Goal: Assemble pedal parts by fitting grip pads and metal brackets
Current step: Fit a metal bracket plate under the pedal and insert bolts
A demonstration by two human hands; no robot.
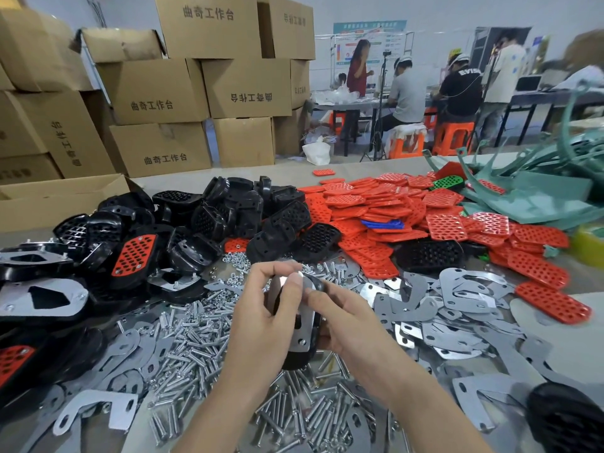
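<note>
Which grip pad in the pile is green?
The green pad at the far back-right edge of the red pads, against the teal frames. A few blue pieces lie mid-pile; others are red.

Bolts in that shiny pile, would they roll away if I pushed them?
Probably a few: the bolts have round, smooth shafts, so loose ones likely roll in curves around their wider heads. They look like solid metal, so probably stiff and heavy for their size. Heaped criss-cross, most would likely just slide together.

Held pedal (294,359) mostly behind hands (263,318)
</note>
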